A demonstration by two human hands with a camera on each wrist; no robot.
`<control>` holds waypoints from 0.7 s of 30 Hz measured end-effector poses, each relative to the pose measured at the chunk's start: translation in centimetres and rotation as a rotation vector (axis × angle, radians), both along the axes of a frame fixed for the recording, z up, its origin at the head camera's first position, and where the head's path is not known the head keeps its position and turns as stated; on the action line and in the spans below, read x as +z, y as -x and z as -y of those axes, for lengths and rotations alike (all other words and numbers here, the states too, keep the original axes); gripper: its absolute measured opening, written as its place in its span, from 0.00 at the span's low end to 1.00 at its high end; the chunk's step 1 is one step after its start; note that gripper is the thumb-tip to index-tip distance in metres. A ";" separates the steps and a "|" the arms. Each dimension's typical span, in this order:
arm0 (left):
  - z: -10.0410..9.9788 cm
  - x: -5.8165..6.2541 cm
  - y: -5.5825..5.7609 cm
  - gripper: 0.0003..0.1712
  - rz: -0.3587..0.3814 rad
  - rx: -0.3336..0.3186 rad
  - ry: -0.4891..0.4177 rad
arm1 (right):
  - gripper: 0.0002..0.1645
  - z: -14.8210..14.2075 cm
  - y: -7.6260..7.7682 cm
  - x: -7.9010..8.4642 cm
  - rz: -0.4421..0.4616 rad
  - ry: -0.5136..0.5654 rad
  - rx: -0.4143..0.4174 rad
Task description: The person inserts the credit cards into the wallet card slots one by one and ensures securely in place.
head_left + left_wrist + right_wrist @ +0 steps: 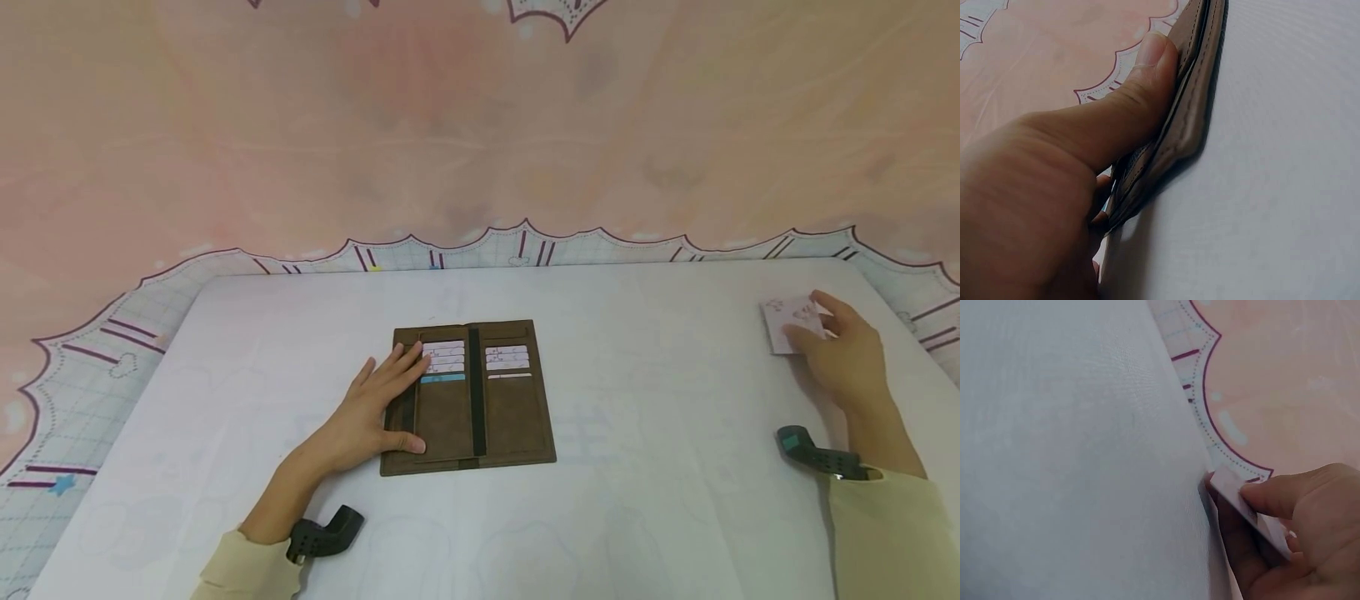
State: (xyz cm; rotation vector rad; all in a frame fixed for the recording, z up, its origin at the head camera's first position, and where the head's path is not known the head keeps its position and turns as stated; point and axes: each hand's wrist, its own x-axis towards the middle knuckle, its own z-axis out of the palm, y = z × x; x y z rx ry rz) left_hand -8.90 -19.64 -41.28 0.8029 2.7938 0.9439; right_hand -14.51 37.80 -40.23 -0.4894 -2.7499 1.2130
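A brown wallet lies unfolded on the white table, with several pale patterned cards in its slots and a blue-edged card on the left side. My left hand rests on the wallet's left part, fingers straight and spread. In the left wrist view the thumb lies along the stitched edge of the wallet. Far to the right, my right hand pinches a pale patterned card. The right wrist view has this card tilted between thumb and fingers.
The white table reaches back to a peach cloth with a scalloped printed border. Each wrist wears a black band with a camera: one left, one right.
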 end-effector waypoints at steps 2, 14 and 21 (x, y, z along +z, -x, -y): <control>0.0 0.0 0.0 0.60 0.000 -0.002 -0.002 | 0.45 -0.1 0.0 0.1 0.005 0.020 -0.005; 0.0 0.0 0.0 0.60 -0.013 -0.008 -0.009 | 0.37 1.3 0.3 1.2 0.066 0.121 -0.058; 0.1 -0.2 0.0 0.61 -0.022 -0.010 -0.010 | 0.40 3.0 0.7 1.3 0.080 0.161 -0.015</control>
